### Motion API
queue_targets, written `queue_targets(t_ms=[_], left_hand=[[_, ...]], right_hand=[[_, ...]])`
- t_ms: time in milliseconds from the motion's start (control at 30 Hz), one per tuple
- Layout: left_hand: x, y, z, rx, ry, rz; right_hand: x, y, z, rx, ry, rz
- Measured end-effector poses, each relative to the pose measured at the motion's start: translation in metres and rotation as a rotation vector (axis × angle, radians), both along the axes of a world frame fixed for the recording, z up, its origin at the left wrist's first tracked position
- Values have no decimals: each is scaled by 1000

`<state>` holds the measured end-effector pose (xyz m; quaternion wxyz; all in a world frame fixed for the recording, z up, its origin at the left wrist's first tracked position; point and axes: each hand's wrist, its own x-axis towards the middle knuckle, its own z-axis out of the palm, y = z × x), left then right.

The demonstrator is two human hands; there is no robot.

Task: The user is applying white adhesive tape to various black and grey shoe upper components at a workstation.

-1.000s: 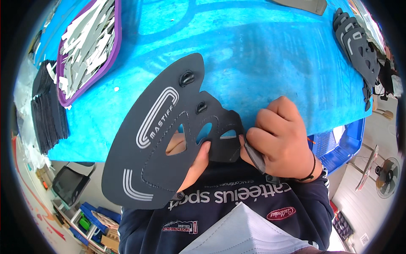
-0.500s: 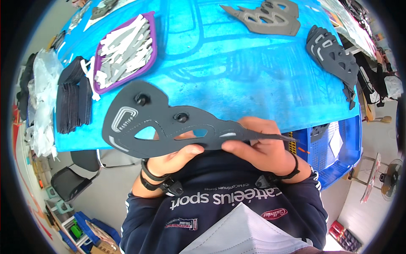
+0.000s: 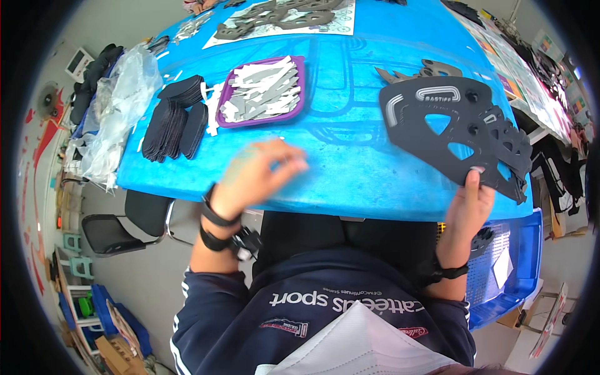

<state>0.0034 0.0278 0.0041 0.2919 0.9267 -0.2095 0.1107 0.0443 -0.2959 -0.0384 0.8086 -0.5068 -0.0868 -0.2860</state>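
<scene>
At three o'clock, the right hand (image 3: 470, 203) pinches a flat dark grey cutout panel (image 3: 447, 128) over the blue table (image 3: 350, 156). The blurred left hand (image 3: 256, 175), fingers loosely spread, holds nothing.

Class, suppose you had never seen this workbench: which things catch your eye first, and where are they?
The bright blue table fills the view. At its right edge the right hand holds a big dark cut-out panel over a stack of similar ones. The left hand is blurred over the near edge, and a purple tray of pale strips sits behind it.
</scene>
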Motion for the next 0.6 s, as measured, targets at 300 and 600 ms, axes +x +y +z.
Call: queue_targets(t_ms=[300,600], left_hand=[[130,90,-1,202,97,333],[153,77,9,206,233,421]], right_hand=[[23,-25,-34,-234,166,55],[19,-25,-35,-317,210,43]])
